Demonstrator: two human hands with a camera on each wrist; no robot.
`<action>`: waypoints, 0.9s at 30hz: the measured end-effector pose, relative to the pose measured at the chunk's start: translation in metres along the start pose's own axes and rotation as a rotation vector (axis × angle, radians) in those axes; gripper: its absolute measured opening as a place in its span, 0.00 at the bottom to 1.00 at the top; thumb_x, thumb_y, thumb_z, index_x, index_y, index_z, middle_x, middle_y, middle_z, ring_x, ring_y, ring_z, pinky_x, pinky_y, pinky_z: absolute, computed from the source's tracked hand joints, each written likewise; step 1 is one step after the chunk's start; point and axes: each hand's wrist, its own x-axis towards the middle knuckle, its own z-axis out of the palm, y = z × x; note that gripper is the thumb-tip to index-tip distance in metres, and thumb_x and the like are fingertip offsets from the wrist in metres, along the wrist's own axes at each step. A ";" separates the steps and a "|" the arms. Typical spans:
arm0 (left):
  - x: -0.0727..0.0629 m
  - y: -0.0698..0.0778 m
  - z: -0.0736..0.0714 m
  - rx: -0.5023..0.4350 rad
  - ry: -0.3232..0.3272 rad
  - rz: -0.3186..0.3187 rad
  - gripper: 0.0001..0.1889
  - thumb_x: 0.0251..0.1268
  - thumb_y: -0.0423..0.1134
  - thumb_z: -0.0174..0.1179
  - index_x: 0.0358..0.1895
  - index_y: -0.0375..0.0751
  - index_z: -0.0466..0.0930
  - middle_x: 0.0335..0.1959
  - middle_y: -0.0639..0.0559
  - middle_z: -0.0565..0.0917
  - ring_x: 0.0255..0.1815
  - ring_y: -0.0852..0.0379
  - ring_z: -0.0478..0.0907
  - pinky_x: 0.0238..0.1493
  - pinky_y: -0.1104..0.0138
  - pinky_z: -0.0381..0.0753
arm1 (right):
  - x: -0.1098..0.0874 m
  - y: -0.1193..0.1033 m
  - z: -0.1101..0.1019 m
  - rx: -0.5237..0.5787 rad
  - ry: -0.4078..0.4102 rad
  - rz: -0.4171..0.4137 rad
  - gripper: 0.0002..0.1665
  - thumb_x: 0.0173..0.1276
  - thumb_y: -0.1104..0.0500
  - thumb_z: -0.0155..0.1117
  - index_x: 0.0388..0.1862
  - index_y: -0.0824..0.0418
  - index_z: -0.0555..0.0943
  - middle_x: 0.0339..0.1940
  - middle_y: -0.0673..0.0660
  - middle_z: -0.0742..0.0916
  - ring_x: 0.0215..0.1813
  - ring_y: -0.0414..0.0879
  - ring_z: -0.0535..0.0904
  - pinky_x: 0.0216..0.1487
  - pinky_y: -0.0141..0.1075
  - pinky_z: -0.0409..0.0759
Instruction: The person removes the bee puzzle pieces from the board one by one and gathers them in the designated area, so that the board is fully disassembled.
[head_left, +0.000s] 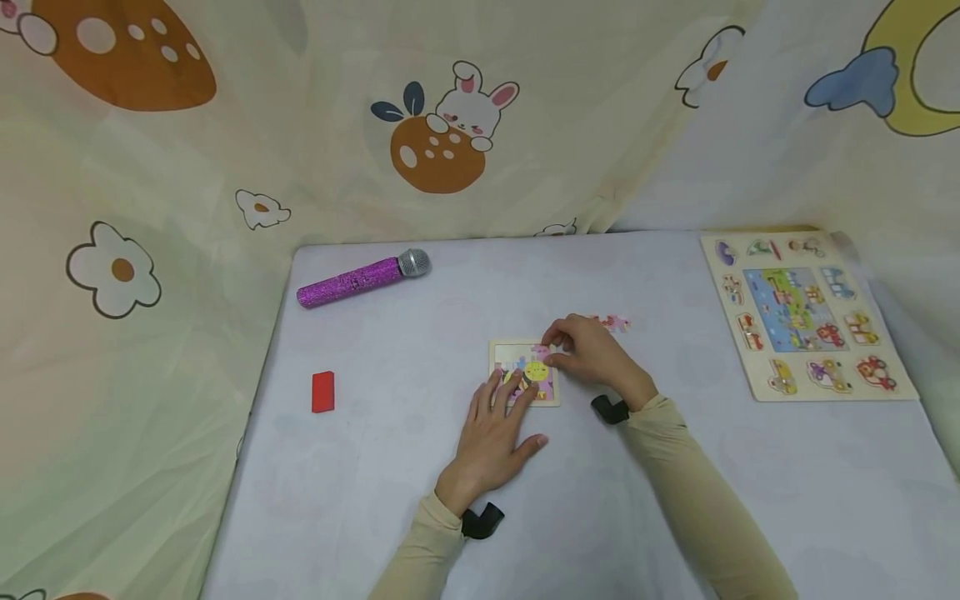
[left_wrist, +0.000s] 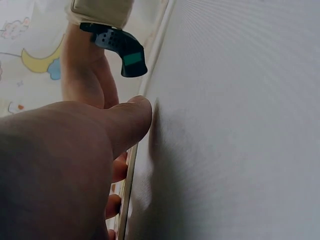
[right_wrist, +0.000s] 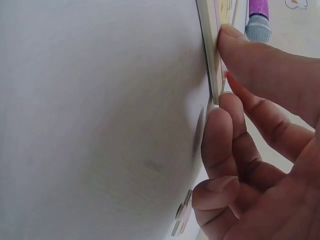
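A small square jigsaw puzzle tray (head_left: 517, 342) with a pale wooden rim lies mid-table, a yellow round face showing among its colourful pieces. My left hand (head_left: 491, 437) rests its spread, fairly straight fingers on the lower left of the puzzle. At the upper right corner, my right hand (head_left: 588, 350) pinches a puzzle piece (right_wrist: 223, 87) between thumb and fingertips, mostly hidden by them. The right thumb lies along the tray's edge in the right wrist view. Just beyond the right hand are loose pink-red puzzle pieces (head_left: 617, 322), partly covered by it in the head view.
A purple glittery microphone (head_left: 360, 281) lies at the back left, and a red block (head_left: 323, 392) sits nearer on the left. At the right is a large wooden picture puzzle board (head_left: 806, 375). A printed curtain (head_left: 315, 108) hangs behind the white table (head_left: 360, 483).
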 end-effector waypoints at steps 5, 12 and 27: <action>0.000 0.000 0.001 -0.008 -0.001 0.000 0.38 0.75 0.60 0.62 0.82 0.51 0.63 0.85 0.44 0.58 0.88 0.38 0.43 0.84 0.42 0.49 | 0.000 0.000 0.000 0.023 0.001 0.001 0.15 0.63 0.60 0.82 0.46 0.61 0.86 0.38 0.57 0.87 0.40 0.49 0.79 0.45 0.41 0.76; 0.000 -0.001 0.003 0.005 0.023 0.009 0.38 0.75 0.60 0.63 0.82 0.50 0.64 0.85 0.43 0.59 0.87 0.37 0.46 0.83 0.42 0.52 | 0.000 0.001 0.000 0.041 0.007 0.006 0.16 0.62 0.60 0.83 0.45 0.61 0.86 0.40 0.55 0.89 0.41 0.48 0.81 0.45 0.41 0.77; -0.001 0.000 0.002 -0.003 0.021 0.007 0.39 0.75 0.59 0.63 0.82 0.50 0.63 0.85 0.43 0.58 0.88 0.37 0.44 0.83 0.42 0.50 | -0.001 0.003 0.000 0.061 0.003 -0.053 0.17 0.61 0.63 0.82 0.49 0.62 0.88 0.41 0.55 0.91 0.40 0.47 0.82 0.45 0.41 0.79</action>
